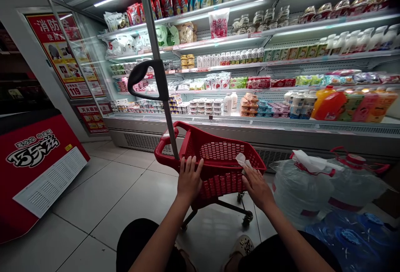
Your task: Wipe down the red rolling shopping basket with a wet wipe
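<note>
A red plastic shopping trolley [223, 182] with a mesh basket stands before me on black wheeled legs. A tall grey pole with a black loop handle [162, 82] rises at its left end. My left hand [189, 180] lies on the near rim, fingers stretched out and holding nothing. Near the right end of that rim, my right hand [258, 186] presses a white tissue [242, 160] against the edge. Part of the tissue sticks up past the fingertips; the rest is hidden beneath them.
Behind the trolley runs a lit refrigerated shelf [250, 124] stocked with bottles, cups and pouches. Large water jugs [308, 188] and blue bottles [353, 243] crowd the floor at right. A red freezer [37, 176] stands at left on the tiled floor [109, 197].
</note>
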The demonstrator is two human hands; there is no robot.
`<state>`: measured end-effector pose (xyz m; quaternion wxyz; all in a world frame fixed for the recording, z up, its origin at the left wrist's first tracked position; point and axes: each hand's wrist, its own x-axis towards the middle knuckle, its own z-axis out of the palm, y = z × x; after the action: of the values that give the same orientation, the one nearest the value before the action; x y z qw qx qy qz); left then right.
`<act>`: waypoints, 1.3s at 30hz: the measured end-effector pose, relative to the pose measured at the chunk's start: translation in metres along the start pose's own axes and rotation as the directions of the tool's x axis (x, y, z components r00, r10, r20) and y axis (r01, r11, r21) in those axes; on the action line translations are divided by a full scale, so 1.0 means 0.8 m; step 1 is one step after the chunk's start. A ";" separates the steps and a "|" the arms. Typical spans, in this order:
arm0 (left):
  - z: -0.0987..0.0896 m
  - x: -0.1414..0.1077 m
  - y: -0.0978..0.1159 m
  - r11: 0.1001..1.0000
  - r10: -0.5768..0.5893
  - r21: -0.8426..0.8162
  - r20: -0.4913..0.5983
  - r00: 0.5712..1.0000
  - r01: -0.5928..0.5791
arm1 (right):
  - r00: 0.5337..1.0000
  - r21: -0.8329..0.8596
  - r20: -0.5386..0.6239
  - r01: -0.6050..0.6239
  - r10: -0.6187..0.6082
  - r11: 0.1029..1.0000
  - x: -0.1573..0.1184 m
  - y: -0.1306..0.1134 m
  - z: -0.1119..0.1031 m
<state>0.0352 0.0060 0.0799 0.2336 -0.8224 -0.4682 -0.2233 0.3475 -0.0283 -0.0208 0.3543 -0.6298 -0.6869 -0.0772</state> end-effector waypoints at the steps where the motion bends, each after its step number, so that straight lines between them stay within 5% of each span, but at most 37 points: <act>1: 0.000 0.000 0.001 1.000 -0.001 -0.005 0.009 1.000 0.001 | 1.000 0.018 -0.017 -0.016 0.016 1.000 0.003 -0.009 0.003; 9: 0.009 0.003 0.013 1.000 -0.007 -0.002 0.002 1.000 0.007 | 0.974 0.210 0.053 0.206 -0.222 0.956 0.046 -0.182 0.039; 12: 0.010 0.001 0.012 0.999 0.021 0.032 -0.018 1.000 -0.020 | 0.967 0.228 0.073 0.224 -0.246 0.948 0.053 -0.207 0.041; 16: 0.004 -0.001 0.012 0.999 0.031 0.034 -0.008 0.999 -0.031 | 0.963 0.224 0.055 0.246 -0.265 0.943 0.042 -0.164 0.026; 21: -0.005 0.001 0.017 1.000 0.024 0.005 0.019 1.000 -0.024 | 0.995 0.171 0.015 0.091 -0.095 0.981 0.022 -0.082 0.009; 24: -0.004 0.002 0.022 1.000 0.029 -0.006 0.014 0.999 -0.029 | 0.999 0.185 0.011 0.030 -0.033 0.982 0.026 -0.088 0.010; 29: 0.007 0.002 0.031 0.999 0.036 0.017 -0.039 0.999 -0.036 | 0.980 0.286 0.043 0.175 -0.196 0.942 0.042 -0.178 0.023; 32: 0.009 0.000 0.030 0.998 0.053 0.028 -0.052 0.997 -0.051 | 0.969 0.297 0.031 0.226 -0.246 0.928 0.043 -0.200 0.025; 35: 0.006 -0.001 0.026 0.998 0.063 0.007 -0.032 0.998 -0.063 | 0.969 0.240 0.042 0.228 -0.245 0.944 0.037 -0.171 0.018; 39: 0.002 -0.001 0.020 0.999 0.054 -0.010 -0.006 0.999 -0.054 | 0.994 0.130 0.037 0.102 -0.107 0.986 0.023 -0.088 0.001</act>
<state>0.0492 -0.0012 0.0754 0.2368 -0.8352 -0.4442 -0.2217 0.2837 -0.0269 0.0134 0.3743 -0.5704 -0.7301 -0.0376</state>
